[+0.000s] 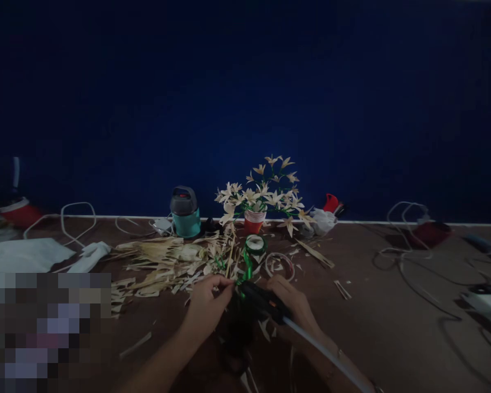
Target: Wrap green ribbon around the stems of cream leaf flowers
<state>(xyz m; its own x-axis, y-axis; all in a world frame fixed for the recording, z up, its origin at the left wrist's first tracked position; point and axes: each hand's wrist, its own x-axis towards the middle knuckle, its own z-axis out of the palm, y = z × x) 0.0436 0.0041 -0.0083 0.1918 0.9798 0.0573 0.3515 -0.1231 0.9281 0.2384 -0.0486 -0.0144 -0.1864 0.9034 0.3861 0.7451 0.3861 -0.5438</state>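
My right hand (293,300) is wrapped round a black glue gun (265,302), and a long pale glue stick (327,355) trails from its back end. Its nozzle points left, close to the fingertips of my left hand (209,299). Those fingers are pinched together at the lower end of a shiny green ribbon (247,265); whether a thin stem is also between them is too dark to tell. The ribbon runs up to a green roll (256,244) lying on the table. Just left of it lie dried husk pieces and a small flower with green bits (219,262).
Pale handmade flowers (265,194) stand in a red and white cup (253,224) at the back. Dried husks (159,262) spread to the left. A teal and grey container (186,215), a white plastic bag (324,221), a clear ring (280,266) and loose cables (405,245) lie around.
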